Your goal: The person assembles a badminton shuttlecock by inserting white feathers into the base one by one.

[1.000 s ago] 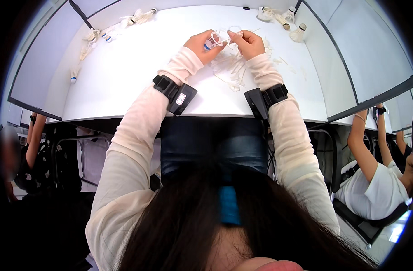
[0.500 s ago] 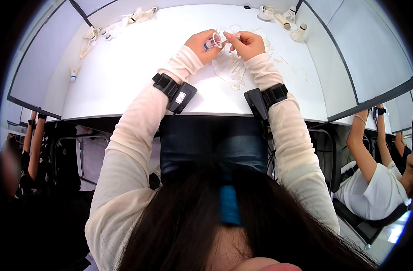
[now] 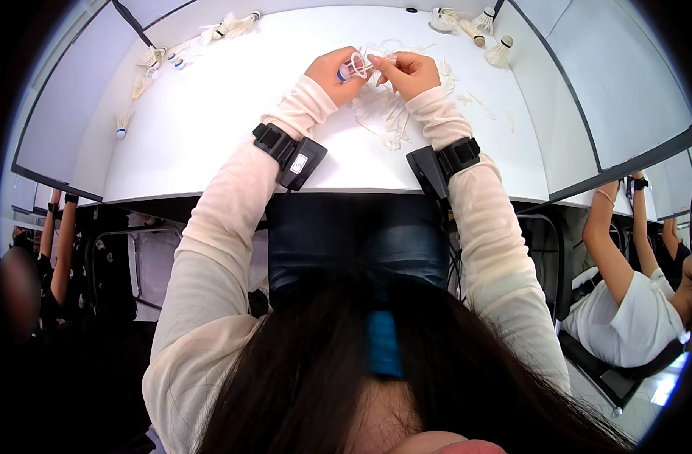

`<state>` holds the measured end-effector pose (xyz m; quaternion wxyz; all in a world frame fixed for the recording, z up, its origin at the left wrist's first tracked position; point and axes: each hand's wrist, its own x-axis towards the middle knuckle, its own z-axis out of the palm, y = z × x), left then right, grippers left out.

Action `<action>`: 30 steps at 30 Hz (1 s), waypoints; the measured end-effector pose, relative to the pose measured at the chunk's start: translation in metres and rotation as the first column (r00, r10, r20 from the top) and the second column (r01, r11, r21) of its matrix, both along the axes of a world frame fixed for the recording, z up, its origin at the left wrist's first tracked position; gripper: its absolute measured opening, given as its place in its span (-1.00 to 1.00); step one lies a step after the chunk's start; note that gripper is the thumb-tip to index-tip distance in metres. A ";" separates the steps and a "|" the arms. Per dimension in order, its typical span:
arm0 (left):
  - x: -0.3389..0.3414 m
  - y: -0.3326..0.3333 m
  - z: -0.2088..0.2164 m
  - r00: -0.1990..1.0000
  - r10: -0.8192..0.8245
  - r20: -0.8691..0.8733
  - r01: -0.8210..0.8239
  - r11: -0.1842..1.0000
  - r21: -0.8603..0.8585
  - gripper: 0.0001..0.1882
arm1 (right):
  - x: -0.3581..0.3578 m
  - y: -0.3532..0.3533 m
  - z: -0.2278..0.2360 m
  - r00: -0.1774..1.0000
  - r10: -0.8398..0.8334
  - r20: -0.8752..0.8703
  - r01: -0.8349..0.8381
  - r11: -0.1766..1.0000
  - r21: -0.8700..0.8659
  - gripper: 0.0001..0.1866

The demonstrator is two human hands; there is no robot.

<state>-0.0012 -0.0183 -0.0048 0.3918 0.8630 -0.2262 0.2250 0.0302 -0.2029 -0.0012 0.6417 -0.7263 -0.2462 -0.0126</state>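
Observation:
My left hand (image 3: 332, 79) is closed around a stripped shuttlecock (image 3: 353, 66) with a blue band at its base and a white ring at its open end. The base points to the lower left. At the ring end, my right hand (image 3: 414, 76) has its fingertips pinched on a thin white feather piece, partly hidden by the fingers. Loose white feather pieces (image 3: 391, 136) are scattered on the table just below and between both hands.
Whole shuttlecocks lie at the back right (image 3: 500, 51), at the back (image 3: 240, 25) and along the left panel (image 3: 122, 125). Small blue-banded pieces (image 3: 177, 62) are at the back left. Partition panels wall in the white table (image 3: 210, 151). Other people sit on both sides.
My left hand and the shuttlecock have shifted slightly left, and the shuttlecock has turned a little. My right fingertips have moved left, closer to its ring.

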 end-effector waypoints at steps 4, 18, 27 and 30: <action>0.004 0.000 -0.003 0.999 -0.034 0.035 0.035 0.999 -0.037 -0.79 | 0.003 0.002 -0.004 0.999 0.028 0.031 -0.028 1.000 0.008 -0.64; 0.000 -0.001 0.001 0.999 0.049 -0.012 -0.049 0.999 0.021 -0.69 | 0.003 -0.001 0.002 0.999 -0.045 -0.006 0.046 0.991 0.129 -0.70; -0.003 -0.003 0.005 0.998 0.061 -0.026 -0.061 0.998 -0.003 -0.65 | 0.006 -0.005 0.005 0.987 0.074 -0.144 -0.039 0.972 0.232 -0.73; -0.006 -0.006 0.010 0.988 0.092 -0.126 -0.086 0.995 0.053 -0.56 | 0.011 -0.009 0.003 0.950 0.192 -0.245 -0.096 0.930 0.354 -0.70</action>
